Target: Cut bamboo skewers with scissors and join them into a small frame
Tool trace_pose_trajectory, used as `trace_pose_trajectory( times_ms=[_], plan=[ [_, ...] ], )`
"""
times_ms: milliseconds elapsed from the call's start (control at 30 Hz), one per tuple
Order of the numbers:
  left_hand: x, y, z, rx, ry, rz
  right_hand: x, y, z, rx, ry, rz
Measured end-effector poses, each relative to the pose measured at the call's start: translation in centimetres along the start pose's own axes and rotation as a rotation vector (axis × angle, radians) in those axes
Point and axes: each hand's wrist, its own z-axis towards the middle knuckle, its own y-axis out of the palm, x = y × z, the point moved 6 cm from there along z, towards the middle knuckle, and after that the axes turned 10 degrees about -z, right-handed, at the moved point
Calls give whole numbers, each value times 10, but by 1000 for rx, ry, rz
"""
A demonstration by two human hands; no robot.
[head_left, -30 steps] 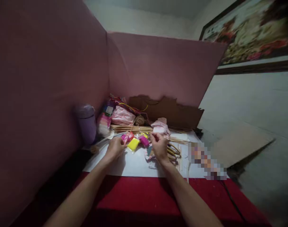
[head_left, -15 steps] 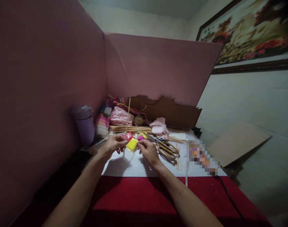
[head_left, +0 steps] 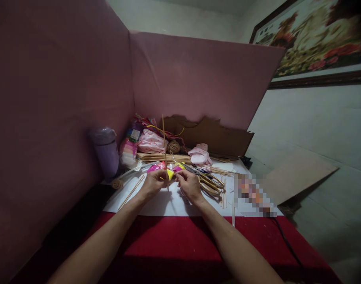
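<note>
My left hand is closed around a long thin bamboo stick, which stands almost upright over the white sheet. Close to its right side is my right hand, thumb and finger pinched together near the stick; whatever is between them is too small to make out. Behind the hands lies a yellow packet of clay, partly covered by my fingers. Pink packets are beside it. Scissors with gold handles rest right of my right hand.
A bundle of bamboo sticks, a twine ball and pink spotted cloth lie at the back before torn cardboard. A purple tumbler stands left. Short sticks lie left, a blurred-out object right.
My left hand has moved right with the stick, nearer to my right hand, and the stick now stands straighter. Loose sticks on the left have come into sight.
</note>
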Motion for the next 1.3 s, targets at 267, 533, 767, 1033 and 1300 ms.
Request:
trace_pose_trajectory(
  times_ms=[267,533,767,1033,1300],
  plan=[
    [-8,-3,2,-48,-3,97,-1,2,-1,-16,-9,-7],
    [-7,2,0,-72,-45,30,-16,-2,-3,-21,-129,49],
    [-8,2,1,-80,-91,-10,-24,8,2,-28,-236,131],
    [-7,-3,0,-74,-61,265,-33,10,2,-18,-359,44],
    [12,-22,3,109,12,191,-23,18,1,-118,-212,118]
  ],
)
